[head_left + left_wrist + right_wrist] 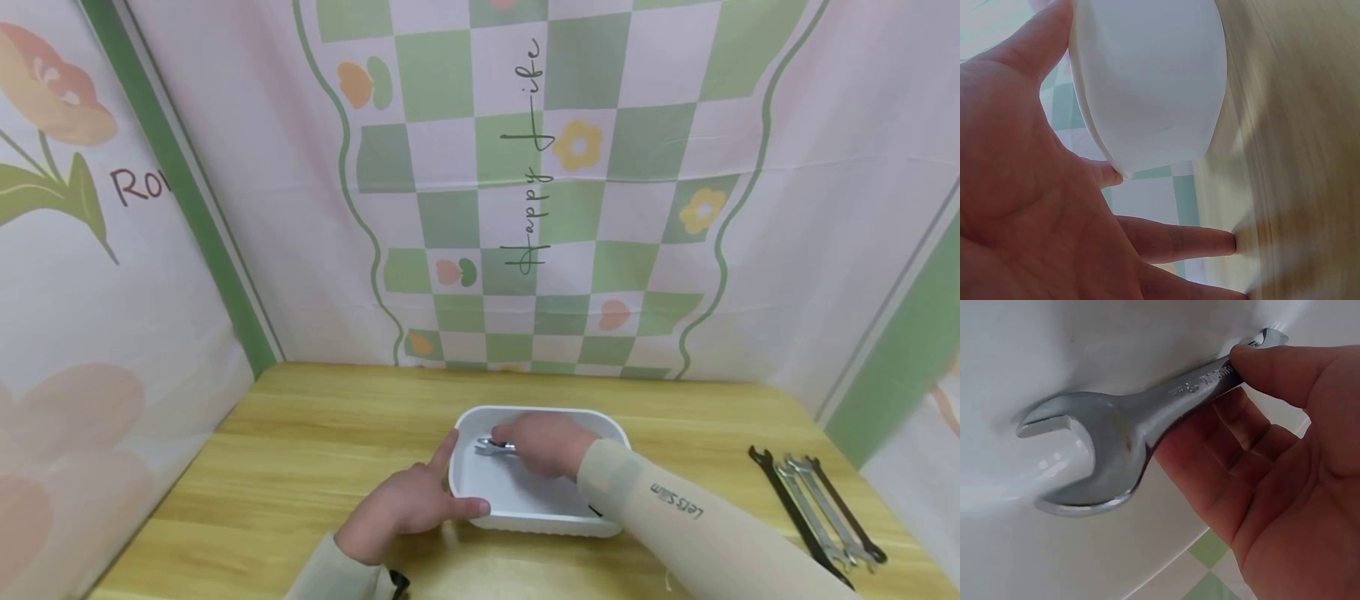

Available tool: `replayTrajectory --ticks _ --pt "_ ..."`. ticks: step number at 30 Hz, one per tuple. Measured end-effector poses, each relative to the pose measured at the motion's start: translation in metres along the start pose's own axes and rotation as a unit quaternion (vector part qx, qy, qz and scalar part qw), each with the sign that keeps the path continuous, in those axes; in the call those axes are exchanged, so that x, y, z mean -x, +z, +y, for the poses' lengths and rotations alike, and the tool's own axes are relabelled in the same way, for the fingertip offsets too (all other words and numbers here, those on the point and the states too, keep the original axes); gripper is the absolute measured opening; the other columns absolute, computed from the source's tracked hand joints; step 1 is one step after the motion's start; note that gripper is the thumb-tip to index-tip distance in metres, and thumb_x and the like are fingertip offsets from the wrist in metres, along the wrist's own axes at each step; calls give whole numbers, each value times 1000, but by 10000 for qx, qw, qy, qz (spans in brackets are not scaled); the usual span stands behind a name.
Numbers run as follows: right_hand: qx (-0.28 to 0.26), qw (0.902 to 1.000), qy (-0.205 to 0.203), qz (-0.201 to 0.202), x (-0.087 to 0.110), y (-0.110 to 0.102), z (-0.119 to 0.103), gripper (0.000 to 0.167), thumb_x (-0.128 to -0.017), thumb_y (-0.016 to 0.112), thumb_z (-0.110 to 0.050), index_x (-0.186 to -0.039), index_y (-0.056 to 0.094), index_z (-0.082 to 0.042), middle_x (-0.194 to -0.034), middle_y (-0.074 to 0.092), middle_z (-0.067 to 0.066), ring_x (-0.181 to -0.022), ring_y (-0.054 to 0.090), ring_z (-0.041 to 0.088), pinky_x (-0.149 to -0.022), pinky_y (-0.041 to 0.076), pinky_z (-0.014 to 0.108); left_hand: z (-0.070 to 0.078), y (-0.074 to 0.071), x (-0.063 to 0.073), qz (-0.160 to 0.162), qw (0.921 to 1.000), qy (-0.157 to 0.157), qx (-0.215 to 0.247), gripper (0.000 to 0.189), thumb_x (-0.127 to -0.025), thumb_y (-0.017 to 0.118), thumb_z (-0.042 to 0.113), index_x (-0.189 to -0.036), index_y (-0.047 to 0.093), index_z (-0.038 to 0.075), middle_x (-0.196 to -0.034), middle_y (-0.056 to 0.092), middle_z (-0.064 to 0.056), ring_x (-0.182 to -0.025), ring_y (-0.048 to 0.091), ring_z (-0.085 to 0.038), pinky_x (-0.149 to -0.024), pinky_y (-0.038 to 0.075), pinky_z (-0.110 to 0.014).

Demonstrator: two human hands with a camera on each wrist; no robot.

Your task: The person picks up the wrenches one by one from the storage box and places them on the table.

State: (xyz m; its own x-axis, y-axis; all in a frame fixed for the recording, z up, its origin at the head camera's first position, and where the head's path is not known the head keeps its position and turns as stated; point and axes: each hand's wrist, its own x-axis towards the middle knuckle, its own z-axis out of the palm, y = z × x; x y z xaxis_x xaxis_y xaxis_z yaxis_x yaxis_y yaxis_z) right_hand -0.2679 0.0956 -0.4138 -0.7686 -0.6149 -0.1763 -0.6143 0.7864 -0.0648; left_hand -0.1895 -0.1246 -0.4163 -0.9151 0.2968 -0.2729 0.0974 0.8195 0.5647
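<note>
In the head view, a white plastic bin (547, 523) stands on the wooden table. My right hand (546, 443) reaches down inside it and pinches a silver open-end wrench (1166, 412) by its handle, thumb on one side and fingers on the other. The large open end of the wrench lies close to the bin's white surface in the right wrist view. My left hand (411, 502) is at the bin's left corner, its spread thumb and a finger touching the rim. Two more fingers (1179, 242) of it extend straight towards the table.
Several wrenches lie side by side at the table's right, among them a long black wrench (793, 500) and a silver wrench (828, 508). A small dark tip (595, 510) shows inside the bin beside my right sleeve. A printed cloth wall (525, 208) rises behind the table.
</note>
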Motion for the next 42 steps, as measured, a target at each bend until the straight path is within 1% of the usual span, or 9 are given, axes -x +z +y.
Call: replayTrajectory --ticks 5,9,18,22,27,31,35,38,42 --pt "105 9999 -76 33 0 -1 -2 42 -88 65 3 -113 66 -31 -101 68 -6 -77 54 11 -76 51 34 0 0 0 -17 10000 -28 -6 117 -78 71 70 -162 7 20 -132 52 -34 -110 59 -42 -91 46 -61" --pt "-84 10000 -35 -22 0 -2 -1 41 -88 64 3 -112 67 -30 -102 67 -7 -77 54 12 -74 50 34 0 0 0 3 10000 -17 -9 117 -77 71 70 -162 7 20 -133 52 -35 -111 58 -44 -91 46 -62" --pt "-1027 9941 246 -228 2 -12 10 45 -92 58 2 -118 64 -34 -115 65 -7 -90 57 15 -83 49 42 -1 1 0 -1 10000 3 -10 117 -78 71 70 -162 7 20 -133 51 -36 -114 57 -46 -92 45 -63" --pt "-1533 9881 -14 -129 3 -22 16 38 -94 62 -2 -118 62 -31 -101 66 -4 -85 59 15 -77 51 39 -1 1 0 -18 10000 -9 -16 116 -78 70 70 -162 7 19 -133 52 -36 -113 57 -45 -92 45 -62" --pt "-2373 9713 -7 -149 5 -32 23 38 -93 65 -4 -120 59 -29 -83 62 -1 -68 60 17 -59 52 35 0 1 0 -9 10000 -10 -26 118 -78 70 70 -162 7 18 -132 52 -36 -113 57 -46 -92 45 -62" --pt "-2910 9565 62 -195 6 -35 27 37 -94 65 -4 -121 58 -28 -85 63 3 -65 61 20 -55 54 38 0 0 1 44 10000 41 -12 119 -77 71 70 -162 7 16 -131 53 -36 -113 57 -47 -92 45 -62" --pt "-3541 9348 153 -217 7 -35 33 36 -93 66 -3 -121 58 -25 -88 63 8 -68 61 24 -56 56 42 0 0 1 73 10000 59 14 120 -77 72 69 -162 7 16 -129 54 -35 -108 60 -43 -90 47 -61" --pt "-4228 9055 235 -267 8 -33 41 37 -92 66 -3 -124 57 -20 -91 63 15 -69 62 26 -57 57 43 1 0 1 83 9999 61 18 119 -76 72 69 -162 8 17 -127 56 -34 -104 61 -40 -88 48 -60" --pt "-5148 8564 383 -135 13 -36 56 38 -93 65 -2 -127 55 -15 -93 62 22 -71 63 30 -59 57 46 1 0 2 51 10000 50 40 119 -77 72 70 -162 8 18 -128 56 -34 -105 61 -41 -89 47 -60"
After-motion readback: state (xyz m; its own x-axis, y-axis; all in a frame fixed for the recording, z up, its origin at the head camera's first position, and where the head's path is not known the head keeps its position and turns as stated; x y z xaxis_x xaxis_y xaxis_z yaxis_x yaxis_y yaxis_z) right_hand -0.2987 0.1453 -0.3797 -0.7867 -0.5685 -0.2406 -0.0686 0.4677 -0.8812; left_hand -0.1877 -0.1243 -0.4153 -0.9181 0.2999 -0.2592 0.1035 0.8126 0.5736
